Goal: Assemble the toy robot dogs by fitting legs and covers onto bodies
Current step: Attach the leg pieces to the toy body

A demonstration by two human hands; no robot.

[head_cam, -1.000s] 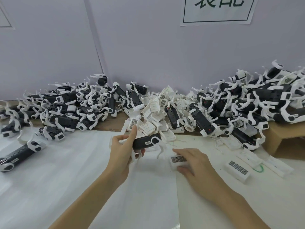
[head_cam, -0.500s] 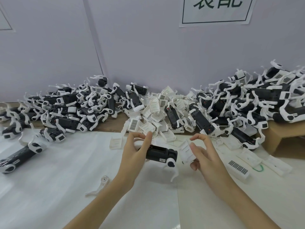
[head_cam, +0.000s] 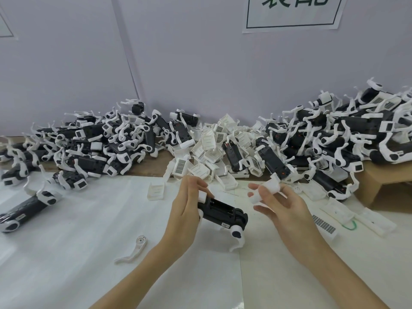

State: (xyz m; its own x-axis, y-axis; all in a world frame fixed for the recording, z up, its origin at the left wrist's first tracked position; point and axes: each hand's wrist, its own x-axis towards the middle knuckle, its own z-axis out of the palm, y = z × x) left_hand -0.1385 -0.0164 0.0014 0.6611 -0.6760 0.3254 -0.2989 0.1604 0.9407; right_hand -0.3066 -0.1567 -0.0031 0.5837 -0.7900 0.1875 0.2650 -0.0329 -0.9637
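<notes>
My left hand (head_cam: 185, 210) grips one end of a black toy dog body (head_cam: 223, 212), held above the white table with its open compartment facing up. White legs hang from the body's right end. My right hand (head_cam: 281, 204) holds a white cover (head_cam: 266, 189) in its fingers, just to the right of the body and apart from it. A loose white leg (head_cam: 133, 248) lies on the table below my left hand.
Heaps of black-and-white dog bodies (head_cam: 100, 148) fill the back left and back right (head_cam: 334, 141). A pile of white covers (head_cam: 207, 152) sits between them. More covers with barcode labels (head_cam: 323, 224) lie at right, beside a cardboard box (head_cam: 388, 186). One dog (head_cam: 26, 208) lies far left.
My right hand picked a white cover off the table and raised it. My left hand turned the body and brought it lower and rightward. A white leg dropped onto the table.
</notes>
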